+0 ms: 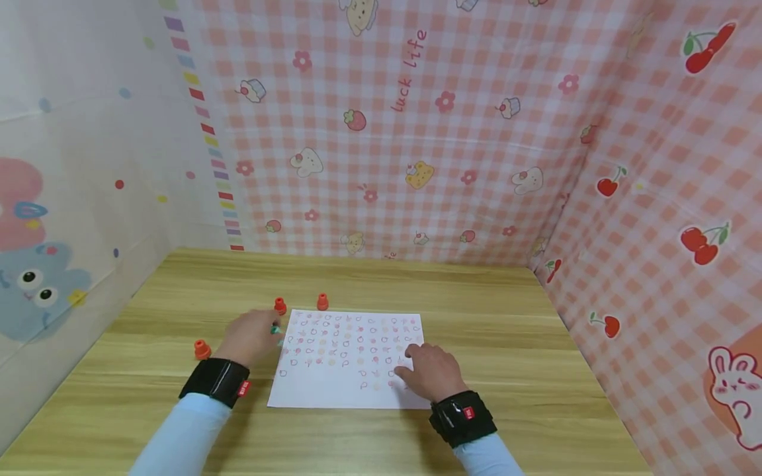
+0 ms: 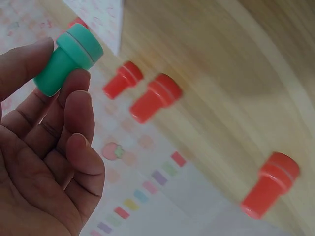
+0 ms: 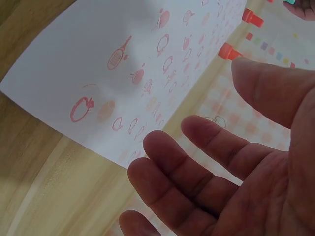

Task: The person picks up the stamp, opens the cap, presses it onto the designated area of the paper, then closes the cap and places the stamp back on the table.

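From the head view I barely see the green stamp (image 1: 276, 328), a sliver at centre left poking from my left hand (image 1: 249, 337) beside the stamped paper sheet (image 1: 351, 360). The left wrist view shows it whole: fingertips pinch its stem, long axis tilted, wider cap toward upper right. Three red stamps (image 2: 153, 98) stand blurred on the bench (image 1: 488, 317). My right hand (image 1: 431, 370) rests relaxed, fingers spread, on the sheet's lower right.
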`<state>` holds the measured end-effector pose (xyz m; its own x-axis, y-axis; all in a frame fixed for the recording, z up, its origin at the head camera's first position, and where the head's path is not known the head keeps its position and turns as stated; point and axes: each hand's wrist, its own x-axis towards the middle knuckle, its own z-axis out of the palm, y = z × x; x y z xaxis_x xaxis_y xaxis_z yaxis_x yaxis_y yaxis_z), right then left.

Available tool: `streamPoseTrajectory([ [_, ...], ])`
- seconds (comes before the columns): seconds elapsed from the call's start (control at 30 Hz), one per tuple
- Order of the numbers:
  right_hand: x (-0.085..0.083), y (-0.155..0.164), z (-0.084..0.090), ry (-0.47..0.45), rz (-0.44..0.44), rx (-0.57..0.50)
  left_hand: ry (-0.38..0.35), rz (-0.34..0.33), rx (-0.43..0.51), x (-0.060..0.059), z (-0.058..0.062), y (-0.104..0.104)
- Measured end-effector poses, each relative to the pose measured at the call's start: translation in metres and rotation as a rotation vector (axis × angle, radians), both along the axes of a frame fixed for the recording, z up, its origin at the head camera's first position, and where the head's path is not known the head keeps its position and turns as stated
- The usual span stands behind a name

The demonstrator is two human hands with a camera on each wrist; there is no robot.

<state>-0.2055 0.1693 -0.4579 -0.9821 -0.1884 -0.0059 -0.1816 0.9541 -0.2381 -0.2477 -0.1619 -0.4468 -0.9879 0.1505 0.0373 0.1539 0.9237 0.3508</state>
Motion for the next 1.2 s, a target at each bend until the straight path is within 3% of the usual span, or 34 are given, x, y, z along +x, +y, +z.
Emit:
streamPoseTrajectory([
  [0.33,0.002,-0.001,0.002,-0.017,0.000,-0.002,-0.010,0.029,-0.028,-0.001,-0.009,-0.025],
  [0.83,0.001,0.001,-0.002,-0.053,-0.018,-0.010,-0.072,0.061,-0.038,0.002,-0.020,-0.035],
  [1.2,0.002,0.000,-0.003,-0.049,-0.016,-0.012,-0.113,0.124,-0.005,0.005,-0.011,-0.042],
])
